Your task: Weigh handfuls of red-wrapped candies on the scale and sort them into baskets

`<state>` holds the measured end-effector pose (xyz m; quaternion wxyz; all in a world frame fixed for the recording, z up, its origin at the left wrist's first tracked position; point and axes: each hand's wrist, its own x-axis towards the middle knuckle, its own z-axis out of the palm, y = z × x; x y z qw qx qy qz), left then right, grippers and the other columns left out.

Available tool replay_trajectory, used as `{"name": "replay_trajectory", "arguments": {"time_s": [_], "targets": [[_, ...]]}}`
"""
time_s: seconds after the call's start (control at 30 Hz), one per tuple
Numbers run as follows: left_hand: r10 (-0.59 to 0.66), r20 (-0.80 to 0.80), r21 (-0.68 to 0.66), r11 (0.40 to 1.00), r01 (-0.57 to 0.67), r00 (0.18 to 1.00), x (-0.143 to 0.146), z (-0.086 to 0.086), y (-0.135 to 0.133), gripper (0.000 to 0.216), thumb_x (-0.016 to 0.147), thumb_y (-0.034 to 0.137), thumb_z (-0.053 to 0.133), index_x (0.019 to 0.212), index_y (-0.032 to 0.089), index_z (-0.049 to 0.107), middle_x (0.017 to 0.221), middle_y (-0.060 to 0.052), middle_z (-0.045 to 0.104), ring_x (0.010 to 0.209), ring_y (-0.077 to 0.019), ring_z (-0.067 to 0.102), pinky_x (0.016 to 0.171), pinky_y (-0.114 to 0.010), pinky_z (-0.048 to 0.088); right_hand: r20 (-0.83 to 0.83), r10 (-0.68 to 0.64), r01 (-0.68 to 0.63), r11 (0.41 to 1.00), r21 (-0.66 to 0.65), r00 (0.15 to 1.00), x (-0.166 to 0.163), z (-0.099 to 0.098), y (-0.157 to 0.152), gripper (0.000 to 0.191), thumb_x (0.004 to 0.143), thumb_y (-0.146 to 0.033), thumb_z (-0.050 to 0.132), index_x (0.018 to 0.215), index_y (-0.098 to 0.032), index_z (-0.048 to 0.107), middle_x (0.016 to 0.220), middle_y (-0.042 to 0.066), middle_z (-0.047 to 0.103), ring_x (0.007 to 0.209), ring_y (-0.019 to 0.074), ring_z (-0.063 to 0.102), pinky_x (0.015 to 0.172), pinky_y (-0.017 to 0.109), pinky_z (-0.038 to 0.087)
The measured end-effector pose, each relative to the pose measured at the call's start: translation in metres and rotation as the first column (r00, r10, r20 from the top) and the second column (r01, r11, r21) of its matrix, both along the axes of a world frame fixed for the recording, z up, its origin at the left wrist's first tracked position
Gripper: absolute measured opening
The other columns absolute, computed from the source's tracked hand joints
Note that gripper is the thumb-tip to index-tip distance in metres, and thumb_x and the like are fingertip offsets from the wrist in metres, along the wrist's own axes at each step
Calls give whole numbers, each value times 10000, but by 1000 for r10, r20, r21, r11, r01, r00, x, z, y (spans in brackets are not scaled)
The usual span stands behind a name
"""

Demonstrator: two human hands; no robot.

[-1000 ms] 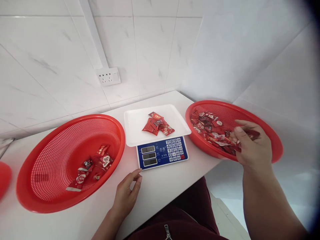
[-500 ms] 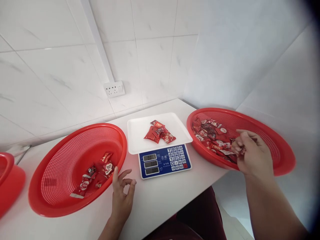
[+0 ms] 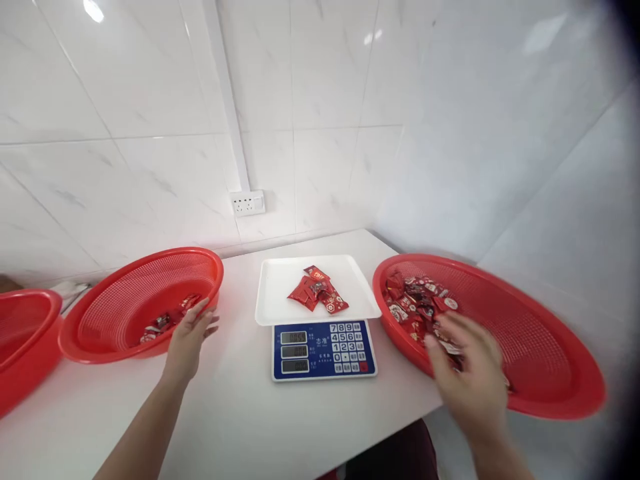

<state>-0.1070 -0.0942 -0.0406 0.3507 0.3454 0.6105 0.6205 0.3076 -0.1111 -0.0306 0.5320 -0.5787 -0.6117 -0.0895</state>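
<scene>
My left hand is at the near right rim of the left red plastic basket, with its fingers apart. A few small red wrapped packets lie inside that basket. My right hand, blurred, hovers over the near side of the right red basket; its thumb and fingers are apart, and I see nothing held. Many similar red packets fill that basket's left part. Between the baskets, several red packets are heaped on the white tray of a blue digital scale.
Another red basket is cut off at the left edge. All stand on a white table against a tiled wall with a socket. The right basket overhangs the table's right edge.
My view has tilted up. My left hand has moved left to the left basket, which now sits farther from the tray. The right hand's closed fingers have spread over the right basket.
</scene>
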Motion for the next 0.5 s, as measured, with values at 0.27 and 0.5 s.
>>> {"name": "replay_trajectory", "arguments": {"time_s": [0.27, 0.5], "targets": [[14, 62, -26, 1000, -13, 998, -27, 11, 19, 295, 610, 323, 695, 852, 158, 660, 900, -81, 685, 781, -193, 655, 759, -338, 531, -214, 787, -741, 398, -540, 578, -71, -67, -34, 229, 816, -218, 499, 994, -206, 642, 823, 49, 681, 727, 153, 631, 677, 238, 511], [11, -642, -145, 980, -135, 766, -39, 44, -11, 332, 767, 400, 531, 1030, 207, 592, 965, -55, 684, 855, -215, 649, 800, -355, 515, -563, 611, -810, 248, -531, 556, -80, -94, -30, 259, 807, -331, 516, 958, -167, 648, 830, 75, 658, 753, 183, 607, 698, 282, 485]]}}
